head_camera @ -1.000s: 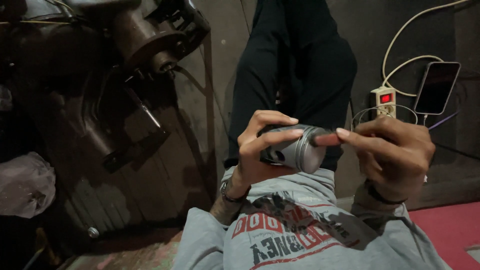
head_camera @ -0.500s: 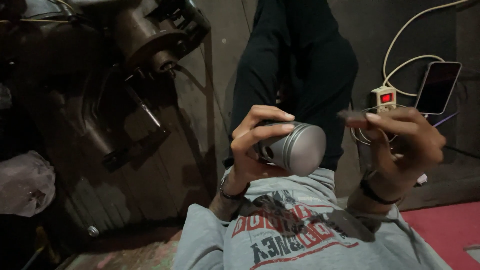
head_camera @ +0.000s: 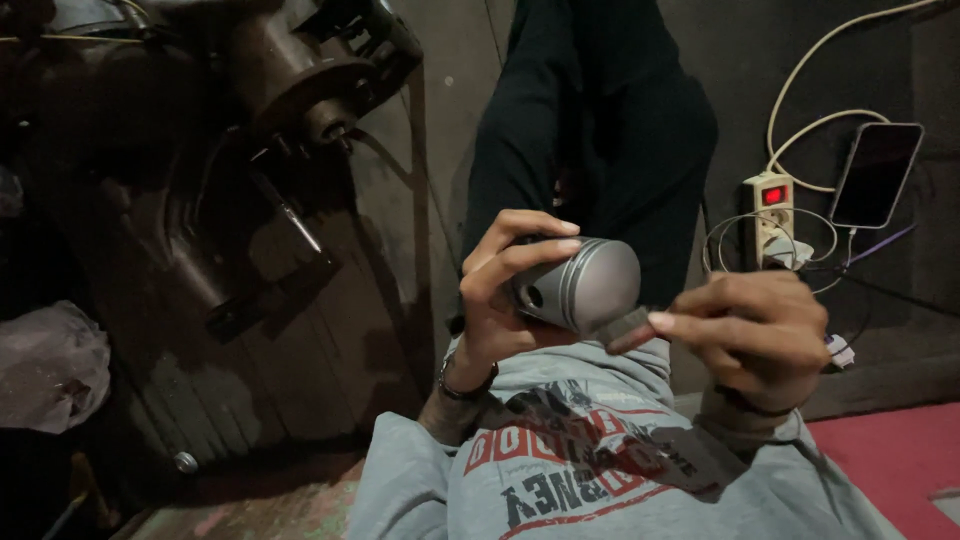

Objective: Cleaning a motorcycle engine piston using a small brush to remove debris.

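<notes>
Item 1: grey sweatshirt (head_camera: 600,470) with red and dark print, nearest the camera, one.

Item 2: left hand (head_camera: 500,290), fingers wrapped round the skirt of one metal piston (head_camera: 585,285), held in the air above the sweatshirt, its flat crown turned toward the right hand. Ring grooves circle the crown end; a pin hole shows in the side. It looks rigid, fairly heavy for its bulk and smooth, perhaps oily, so likely slippery; the skirt, where the fingers sit now, seems the safest hold.

Item 3: right hand (head_camera: 750,335), fingers closed on one small flat grey strip (head_camera: 625,328), its tip touching the piston's rim. The strip looks thin and light.

Item 4: dark trouser legs (head_camera: 600,130), beyond the hands.

Item 5: one power strip (head_camera: 770,215), red switch lit; one phone (head_camera: 875,175) beside it; white cables (head_camera: 800,120), count unclear.

Item 6: one dark engine (head_camera: 280,90), far left.
</notes>
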